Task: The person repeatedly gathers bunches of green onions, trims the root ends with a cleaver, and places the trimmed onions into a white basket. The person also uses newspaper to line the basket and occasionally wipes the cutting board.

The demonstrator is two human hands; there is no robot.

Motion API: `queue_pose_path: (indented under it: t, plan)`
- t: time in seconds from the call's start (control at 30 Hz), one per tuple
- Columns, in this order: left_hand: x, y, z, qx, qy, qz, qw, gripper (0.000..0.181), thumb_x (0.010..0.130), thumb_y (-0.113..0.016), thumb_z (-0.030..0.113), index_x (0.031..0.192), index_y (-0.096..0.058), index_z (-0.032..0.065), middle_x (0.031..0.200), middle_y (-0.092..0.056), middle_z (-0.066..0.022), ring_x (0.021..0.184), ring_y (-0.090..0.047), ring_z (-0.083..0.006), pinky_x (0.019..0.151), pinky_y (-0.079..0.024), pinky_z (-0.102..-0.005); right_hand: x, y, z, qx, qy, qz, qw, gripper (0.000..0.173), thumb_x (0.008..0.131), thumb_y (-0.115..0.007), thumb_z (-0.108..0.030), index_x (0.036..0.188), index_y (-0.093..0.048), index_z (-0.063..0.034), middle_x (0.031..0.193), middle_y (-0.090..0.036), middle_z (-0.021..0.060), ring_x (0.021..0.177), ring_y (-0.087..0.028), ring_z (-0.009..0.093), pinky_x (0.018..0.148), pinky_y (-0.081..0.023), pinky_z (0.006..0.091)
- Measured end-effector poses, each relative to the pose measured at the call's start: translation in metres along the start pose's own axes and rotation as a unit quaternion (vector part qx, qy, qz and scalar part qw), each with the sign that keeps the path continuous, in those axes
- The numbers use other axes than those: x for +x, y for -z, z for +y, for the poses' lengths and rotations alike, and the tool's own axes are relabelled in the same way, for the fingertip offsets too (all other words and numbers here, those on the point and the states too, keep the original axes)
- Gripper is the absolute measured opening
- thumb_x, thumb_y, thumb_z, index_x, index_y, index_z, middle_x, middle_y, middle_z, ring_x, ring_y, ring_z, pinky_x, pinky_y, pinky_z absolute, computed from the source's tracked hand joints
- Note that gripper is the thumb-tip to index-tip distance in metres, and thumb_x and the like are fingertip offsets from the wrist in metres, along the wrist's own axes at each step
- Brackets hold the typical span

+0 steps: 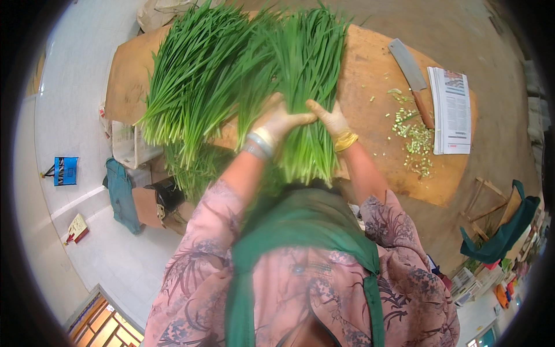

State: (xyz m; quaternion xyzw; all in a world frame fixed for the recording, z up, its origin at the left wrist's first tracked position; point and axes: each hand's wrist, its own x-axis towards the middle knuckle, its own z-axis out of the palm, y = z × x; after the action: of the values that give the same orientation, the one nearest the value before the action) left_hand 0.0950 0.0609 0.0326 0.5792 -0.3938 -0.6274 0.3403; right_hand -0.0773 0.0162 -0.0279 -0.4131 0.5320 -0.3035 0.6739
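Note:
Both of my hands wear thin, pale gloves and wrap around one bundle of green garlic chives [310, 69] in front of me. My left hand [284, 119] grips it from the left, the thumb lying across the pale stems. From the right side my right hand [331, 119] clasps the same bundle, its thumb near the left thumb. The cut stem ends point towards my green apron [303, 217], the leaves away from me. A larger pile of garlic chives [199, 73] lies to the left on the wooden table [364, 86]. My fingers behind the bundle are mostly hidden.
A cleaver [409, 65] with a wooden handle lies at the right, beside a folded newspaper [451, 110]. Chopped stem ends [414, 139] are scattered near it. A white plastic crate [125, 143] stands left of the table. More loose greens [195, 169] hang below the near edge.

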Motion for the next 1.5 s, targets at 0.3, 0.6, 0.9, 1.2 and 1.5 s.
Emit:
queue_pose_path:
  t: [0.3, 0.6, 0.9, 1.2, 1.5]
  plan:
    - [-0.029, -0.002, 0.011, -0.143, 0.006, -0.091, 0.986, 0.065, 0.085, -0.081, 0.021, 0.141, -0.054, 0.0041, 0.133, -0.062, -0.0084, 0.121, -0.057, -0.0205, 0.105, -0.046, -0.0371, -0.036, 0.012, -0.019, 0.133, 0.001, -0.170, 0.976, 0.091, 0.086, -0.083, -0.036, 0.154, -0.033, -0.0011, 0.146, -0.051, 0.0102, 0.133, -0.049, 0.023, 0.112, -0.040, 0.0367]
    - [0.008, -0.006, -0.009, 0.463, -0.099, 0.007, 0.881, 0.109, 0.074, -0.071, 0.071, 0.152, -0.040, 0.0015, 0.150, -0.045, -0.0257, 0.145, -0.036, -0.0392, 0.122, -0.027, -0.0488, -0.011, 0.020, 0.002, 0.052, 0.011, -0.128, 0.990, 0.103, 0.081, -0.087, -0.031, 0.157, -0.023, -0.0012, 0.149, -0.049, 0.0149, 0.136, -0.047, 0.029, 0.114, -0.039, 0.0396]
    - [0.007, 0.009, -0.011, 0.545, -0.007, -0.047, 0.837, 0.117, 0.070, -0.064, 0.081, 0.148, -0.046, -0.0043, 0.159, -0.033, -0.0294, 0.151, -0.022, -0.0459, 0.122, -0.020, -0.0573, 0.001, -0.027, 0.003, -0.164, 0.014, 0.104, 0.981, 0.099, 0.071, -0.093, -0.031, 0.144, -0.039, 0.0070, 0.132, -0.064, 0.0183, 0.117, -0.063, 0.026, 0.101, -0.050, 0.0357]
    - [0.023, 0.085, 0.018, 0.689, -0.058, -0.127, 0.711, 0.074, 0.080, -0.069, 0.033, 0.150, -0.050, 0.0170, 0.161, -0.040, -0.0067, 0.148, -0.034, -0.0340, 0.120, -0.028, -0.0565, -0.003, -0.030, -0.022, -0.299, -0.126, 0.171, 0.930, 0.123, 0.066, -0.091, -0.040, 0.156, -0.021, 0.0057, 0.142, -0.057, 0.0244, 0.129, -0.058, 0.035, 0.109, -0.044, 0.0377]
    - [0.016, 0.147, -0.011, 0.767, 0.030, 0.100, 0.633, 0.107, 0.066, -0.088, 0.029, 0.158, -0.035, 0.0290, 0.167, -0.027, -0.0089, 0.158, -0.010, -0.0310, 0.125, -0.007, -0.0594, 0.002, -0.019, 0.007, -0.235, -0.058, 0.168, 0.956, 0.110, 0.071, -0.090, -0.027, 0.155, -0.026, 0.0018, 0.139, -0.060, 0.0191, 0.123, -0.061, 0.029, 0.104, -0.048, 0.0378]
